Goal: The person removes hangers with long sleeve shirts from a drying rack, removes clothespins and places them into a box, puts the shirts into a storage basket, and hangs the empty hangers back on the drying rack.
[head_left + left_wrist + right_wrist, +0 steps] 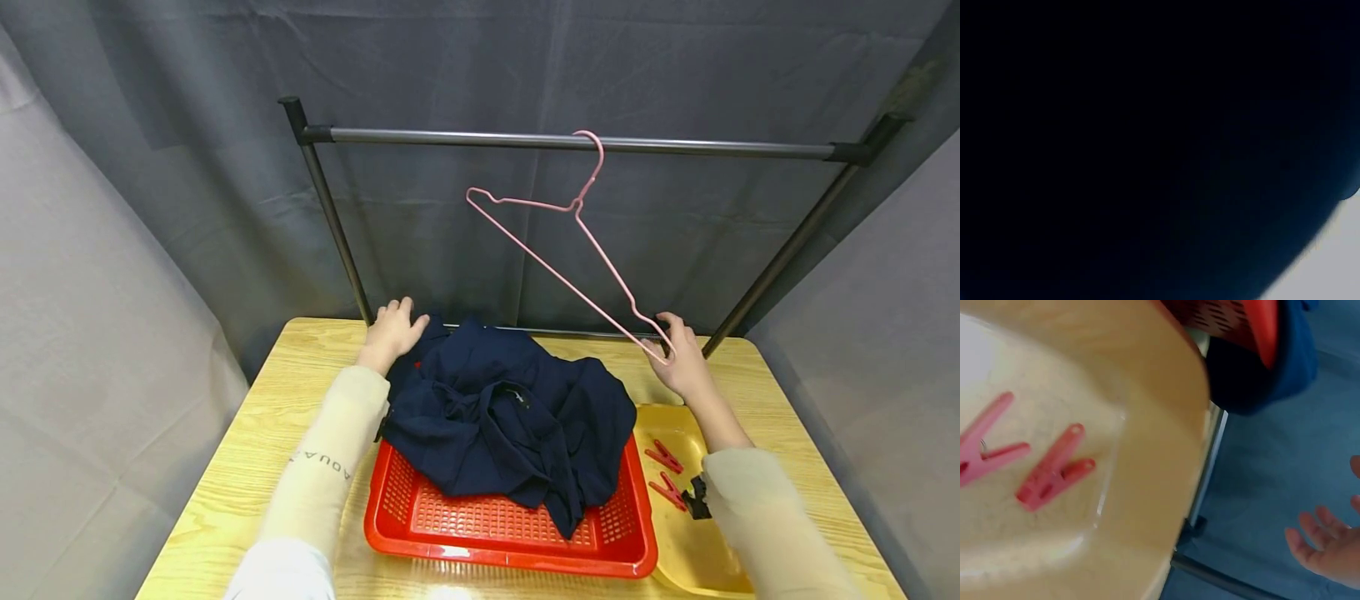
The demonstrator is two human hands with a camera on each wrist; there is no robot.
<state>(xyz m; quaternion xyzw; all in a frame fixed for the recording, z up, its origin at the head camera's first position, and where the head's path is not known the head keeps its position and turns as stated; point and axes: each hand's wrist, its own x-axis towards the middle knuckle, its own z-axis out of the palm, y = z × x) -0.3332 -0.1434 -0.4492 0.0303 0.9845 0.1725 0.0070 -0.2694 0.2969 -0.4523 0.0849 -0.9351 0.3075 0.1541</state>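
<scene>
A navy garment (502, 408) with a collar and a small label is heaped over the far part of a red basket (510, 562). Beside its far left edge is my left hand (393, 333), thumb overlapping the cloth and fingers loose. Something dark fills nearly all of the left wrist view. A pink hanger (551, 271) hangs by its hook on the metal rail. Its lower right corner overlaps my right hand (681, 358) in the head view. In the right wrist view, the fingers (1319, 531) of that hand are loosely bent with nothing between them.
A yellow tray (697, 554) sits to the basket's right, holding red clothespins (663, 457) and a black piece (699, 497). Behind the wooden table (202, 533), the rack's rail (450, 138) spans two slanted posts. Grey curtains (420, 67) surround the back and sides.
</scene>
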